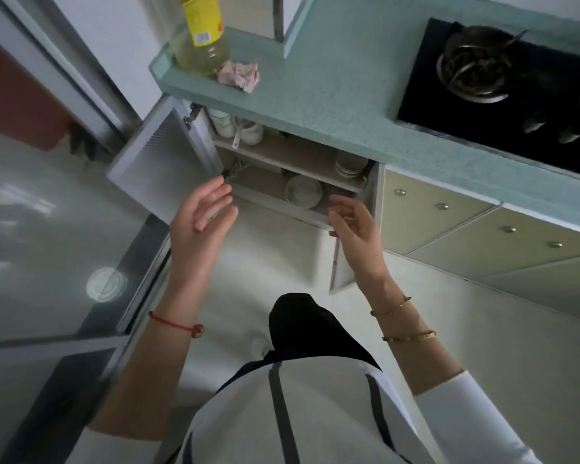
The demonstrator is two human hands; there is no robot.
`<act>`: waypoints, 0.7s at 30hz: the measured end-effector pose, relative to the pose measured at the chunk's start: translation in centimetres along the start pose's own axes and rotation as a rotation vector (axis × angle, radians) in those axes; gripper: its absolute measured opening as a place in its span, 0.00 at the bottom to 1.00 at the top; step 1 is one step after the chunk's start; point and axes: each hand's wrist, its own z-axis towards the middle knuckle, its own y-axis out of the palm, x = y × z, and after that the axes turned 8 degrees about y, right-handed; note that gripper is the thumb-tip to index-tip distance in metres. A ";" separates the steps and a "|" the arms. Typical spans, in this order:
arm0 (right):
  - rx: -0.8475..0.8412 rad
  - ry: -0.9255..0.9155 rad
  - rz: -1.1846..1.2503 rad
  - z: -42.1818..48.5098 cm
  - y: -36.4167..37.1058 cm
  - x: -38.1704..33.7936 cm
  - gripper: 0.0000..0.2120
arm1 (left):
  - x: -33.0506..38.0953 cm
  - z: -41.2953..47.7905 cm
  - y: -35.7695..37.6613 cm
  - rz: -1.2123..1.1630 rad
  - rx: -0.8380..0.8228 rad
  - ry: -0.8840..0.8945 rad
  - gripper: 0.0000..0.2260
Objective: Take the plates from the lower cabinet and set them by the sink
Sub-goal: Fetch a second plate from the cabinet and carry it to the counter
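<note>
The lower cabinet (282, 155) under the green counter stands with both doors swung out. On its lower shelf lies a stack of pale plates (302, 191). A second stack of dishes (349, 164) sits on the upper shelf at the right. My left hand (198, 216) hovers in front of the cabinet's left side, fingers relaxed and holding nothing. My right hand (354, 229) hangs just right of the plates, fingers loosely curled and empty, close to the shelf's front edge. Neither hand touches the plates. No sink is in view.
White cups and a ladle (238, 128) fill the upper shelf's left. The left door (161, 162) juts toward me; the right door (340, 266) hangs below my right hand. An oil bottle (201, 35), a crumpled cloth (238, 75) and a black gas hob (503, 88) occupy the counter.
</note>
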 end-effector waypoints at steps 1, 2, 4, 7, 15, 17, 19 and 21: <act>0.031 0.016 0.009 0.3 0.6 0.0 0.12 | -0.4 1.5 -0.4 -0.011 -0.027 -0.010 0.20; 0.051 0.030 0.013 0.6 0.9 0.1 0.12 | -0.8 2.5 -0.7 -0.016 -0.046 -0.014 0.20; 0.096 0.052 0.025 1.6 1.7 0.2 0.12 | -1.7 5.0 -0.9 -0.029 -0.095 -0.023 0.19; 0.163 0.081 0.058 3.9 2.6 0.2 0.12 | -3.2 8.8 -0.8 -0.035 -0.158 -0.039 0.19; 0.228 0.132 0.055 12.2 5.8 0.4 0.11 | -7.2 18.5 1.1 -0.014 -0.224 -0.043 0.19; 0.246 0.144 0.040 14.1 6.5 0.9 0.11 | -8.6 20.3 1.4 -0.010 -0.249 -0.059 0.19; 0.256 0.151 0.017 15.8 7.1 1.7 0.10 | -10.3 21.6 1.7 -0.003 -0.271 -0.073 0.19; 0.273 0.182 0.001 17.6 7.7 3.1 0.09 | -12.3 22.8 2.0 0.012 -0.292 -0.083 0.18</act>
